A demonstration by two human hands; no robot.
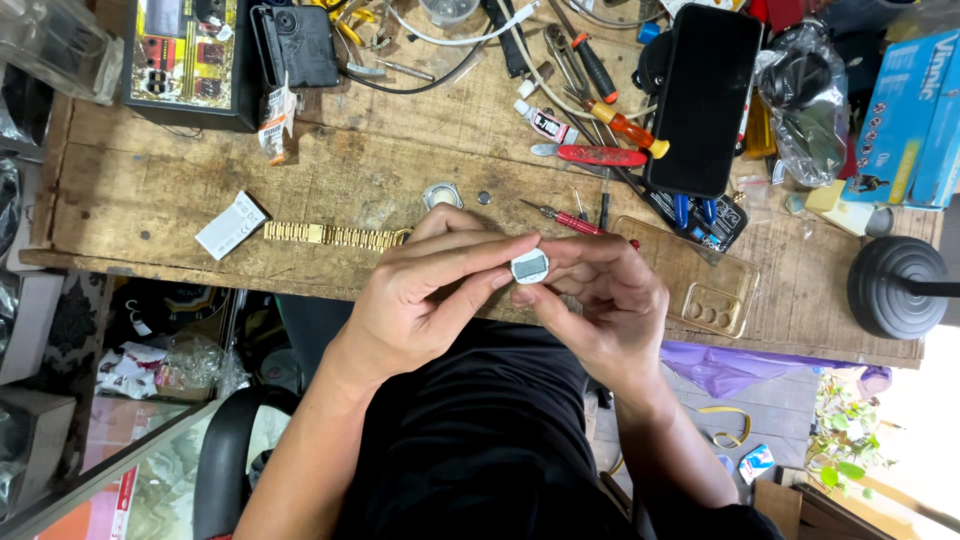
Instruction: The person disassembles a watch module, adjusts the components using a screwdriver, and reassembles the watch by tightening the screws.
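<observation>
Both hands, L [425,290] & R [600,300], fingertips pinching small watch module [530,266].

**Colours on the desk**

The desk [400,170] is worn brown wood. The watch band [335,234] is gold, the small round module [530,266] white with a grey face. Red screwdriver [600,155], black phone [703,98], blue box [912,115].

You hold a small round watch module [529,266] with a grey display between the fingertips of both hands, above the near edge of the wooden table [400,170]. Your left hand [430,290] pinches it from the left, your right hand [600,300] from the right. A gold watch bracelet [335,234] lies just left of your left hand; a red-handled screwdriver [570,218] lies just behind your right.
</observation>
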